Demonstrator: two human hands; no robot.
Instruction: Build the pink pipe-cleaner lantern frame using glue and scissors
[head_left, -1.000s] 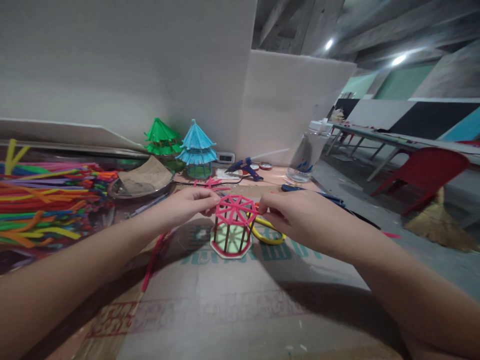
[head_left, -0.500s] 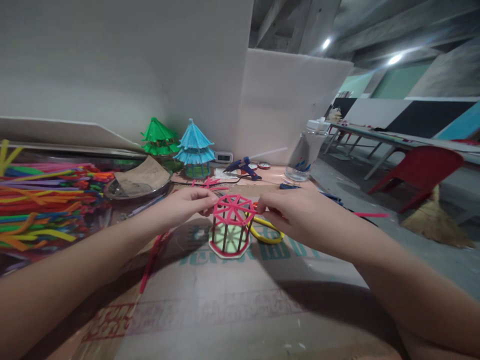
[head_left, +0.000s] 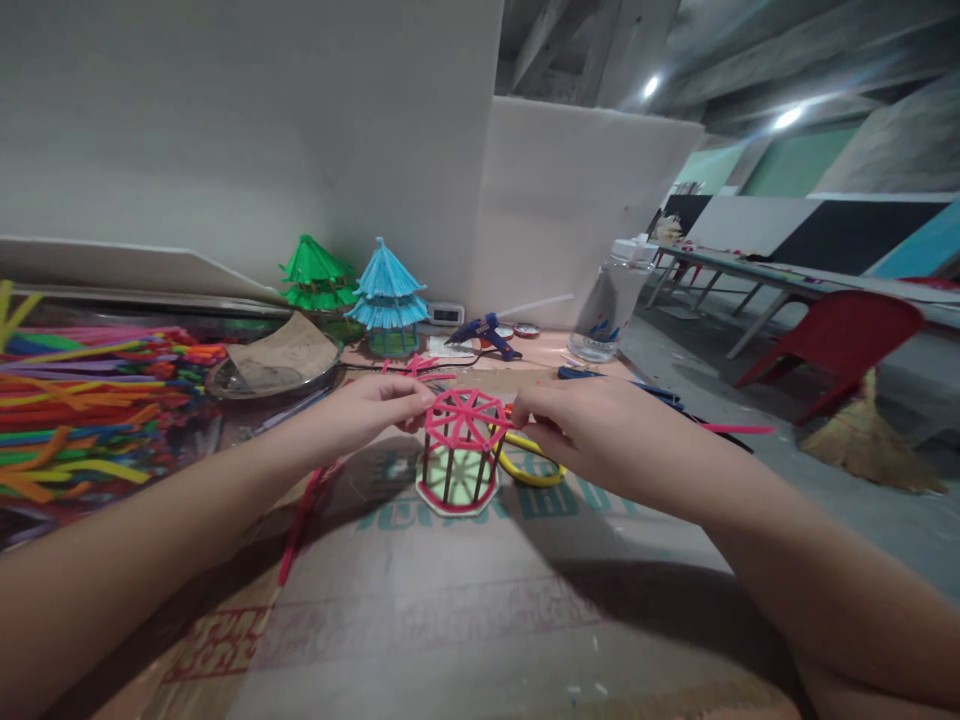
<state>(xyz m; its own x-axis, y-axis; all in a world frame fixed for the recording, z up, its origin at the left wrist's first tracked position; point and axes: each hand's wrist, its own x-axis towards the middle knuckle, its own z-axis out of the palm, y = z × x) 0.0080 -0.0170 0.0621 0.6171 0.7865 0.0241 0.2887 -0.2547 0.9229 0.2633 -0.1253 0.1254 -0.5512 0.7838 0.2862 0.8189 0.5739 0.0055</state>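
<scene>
A small pavilion frame (head_left: 459,478) stands upright on the cardboard, with a pale octagonal base, dark posts and a red spoked top ring (head_left: 466,418). My left hand (head_left: 401,402) pinches the left edge of that red ring between thumb and fingers. At the ring's right edge is my right hand (head_left: 551,412), its fingers closed and bent; its fingertips are partly hidden, at a red strip end. Yellow-handled scissors (head_left: 531,470) lie just behind and right of the frame, partly covered by my right hand.
Colourful pipe cleaners (head_left: 82,400) and a bowl (head_left: 277,378) lie left. Green (head_left: 315,272) and blue (head_left: 388,290) pavilions, a glue gun (head_left: 484,333) and a clear bottle (head_left: 609,300) stand behind. A red chair (head_left: 847,345) is at right.
</scene>
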